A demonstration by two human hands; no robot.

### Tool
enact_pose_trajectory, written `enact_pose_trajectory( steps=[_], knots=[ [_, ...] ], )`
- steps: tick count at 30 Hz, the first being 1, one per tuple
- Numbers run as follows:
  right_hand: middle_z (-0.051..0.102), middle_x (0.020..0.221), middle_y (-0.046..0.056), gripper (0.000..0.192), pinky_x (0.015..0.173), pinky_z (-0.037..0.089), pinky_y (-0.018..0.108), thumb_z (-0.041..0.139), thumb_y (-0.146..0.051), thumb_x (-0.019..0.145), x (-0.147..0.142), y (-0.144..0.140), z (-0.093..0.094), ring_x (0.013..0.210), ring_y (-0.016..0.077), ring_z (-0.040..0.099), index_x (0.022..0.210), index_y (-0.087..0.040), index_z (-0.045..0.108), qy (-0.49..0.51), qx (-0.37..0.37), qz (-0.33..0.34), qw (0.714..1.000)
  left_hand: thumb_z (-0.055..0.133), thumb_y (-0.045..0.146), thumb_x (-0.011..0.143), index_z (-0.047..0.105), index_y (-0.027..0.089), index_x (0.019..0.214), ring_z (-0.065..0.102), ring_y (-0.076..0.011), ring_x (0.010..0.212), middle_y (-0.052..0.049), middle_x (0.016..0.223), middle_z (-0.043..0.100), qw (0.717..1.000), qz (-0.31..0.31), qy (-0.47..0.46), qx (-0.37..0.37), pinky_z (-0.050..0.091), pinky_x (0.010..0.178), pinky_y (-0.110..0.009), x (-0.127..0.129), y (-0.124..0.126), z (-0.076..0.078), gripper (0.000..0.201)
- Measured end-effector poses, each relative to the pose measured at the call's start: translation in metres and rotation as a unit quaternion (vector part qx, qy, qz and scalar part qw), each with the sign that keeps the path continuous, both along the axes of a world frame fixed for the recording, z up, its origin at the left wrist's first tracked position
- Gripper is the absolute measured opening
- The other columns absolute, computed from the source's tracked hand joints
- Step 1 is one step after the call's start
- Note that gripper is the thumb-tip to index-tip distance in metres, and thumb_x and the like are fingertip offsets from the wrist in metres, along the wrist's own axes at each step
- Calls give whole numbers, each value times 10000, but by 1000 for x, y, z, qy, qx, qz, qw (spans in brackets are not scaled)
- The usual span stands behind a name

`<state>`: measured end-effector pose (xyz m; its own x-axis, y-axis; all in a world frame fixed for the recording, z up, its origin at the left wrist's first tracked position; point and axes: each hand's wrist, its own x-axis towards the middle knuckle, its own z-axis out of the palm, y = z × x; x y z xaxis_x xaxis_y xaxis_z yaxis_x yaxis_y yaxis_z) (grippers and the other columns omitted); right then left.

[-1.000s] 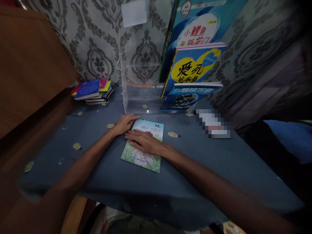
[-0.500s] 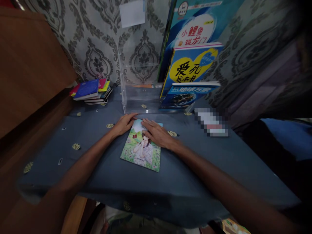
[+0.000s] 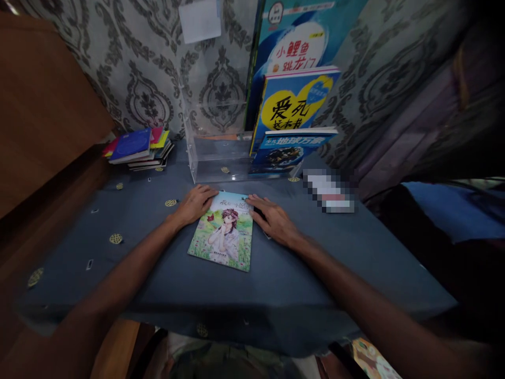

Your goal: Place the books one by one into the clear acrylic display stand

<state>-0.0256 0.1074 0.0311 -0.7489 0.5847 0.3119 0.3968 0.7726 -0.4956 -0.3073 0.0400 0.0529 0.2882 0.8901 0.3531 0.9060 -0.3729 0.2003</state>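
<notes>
Glossy flat paperback (image 3: 222, 231) on blue cloth (image 3: 307, 273), left hand (image 3: 195, 202), right hand (image 3: 274, 221) flat-palmed, no grip.

A blue tablecloth (image 3: 118, 210) dotted with small round yellow marks covers the table, and at its far left corner lies a stack of books (image 3: 138, 148) with blue, pink and yellow covers. Against the patterned wallpaper (image 3: 150, 68) stands a clear plastic stand (image 3: 215, 158), its left part bare, with three blue books propped in steps on its right: a large one (image 3: 294, 37) at the back, a yellow-heart one (image 3: 294, 102) before it and a small dark one (image 3: 290, 150) in front. A white sheet (image 3: 199, 20), perhaps a paper note, hangs high on the wall, and a brown wooden panel (image 3: 43, 105) stands to the left
</notes>
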Motion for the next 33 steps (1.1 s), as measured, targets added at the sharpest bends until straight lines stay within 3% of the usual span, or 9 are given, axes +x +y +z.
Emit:
enact_pose_trajectory(
  steps=[4,8,12,18,22,28,33],
  knots=[
    [571,1462,120,456,1177,377,547,423,-325,995,0,1,3,1392,295,494,1407,-187,562,16,-28,-30,999,445,187,983,682,144,1201,590,-278,1071,-127,1166,688,998,16,65,7,468,903,-414,5,-1,5,324],
    [602,1438,87,479,1109,459,533,396,-328,999,1,2,8,1320,287,575,1456,-227,500,42,-67,-42,996,455,181,972,673,135,1224,588,-288,1037,-137,1140,682,996,-9,91,-19,450,883,-424,19,5,12,337],
    [593,1449,96,528,1134,437,498,351,-369,1021,3,3,10,1350,253,548,1528,-223,382,63,-92,-30,993,444,178,970,677,151,1213,587,-271,1045,-120,1131,672,994,-55,92,-32,440,919,-411,42,19,15,338],
    [543,1497,108,525,1142,411,528,319,-408,1038,5,7,6,1371,250,525,1534,-241,362,80,-97,-20,992,435,102,926,638,195,1288,580,-247,1120,-100,1254,651,990,-108,79,-35,430,988,-403,67,30,11,425],
    [529,1509,110,528,1136,409,547,311,-406,1035,4,6,6,1376,270,517,1527,-224,372,56,-87,-29,994,448,63,896,615,236,1333,557,-259,1212,-87,1365,613,988,-124,75,-53,428,1003,-426,71,19,12,499],
    [578,1460,110,533,1109,452,499,350,-390,1015,2,6,5,1311,282,577,1503,-192,424,41,-59,-31,997,440,74,930,631,246,1329,529,-256,1297,-89,1374,618,978,-196,31,-70,403,1073,-444,74,-10,15,475],
    [567,1476,83,519,1101,463,508,381,-409,1011,3,7,2,1314,293,574,1490,-222,458,37,-51,-33,997,433,122,965,631,268,1327,562,-264,1241,-101,1330,646,967,-243,12,-71,411,1077,-489,77,-46,17,438]
  ],
)
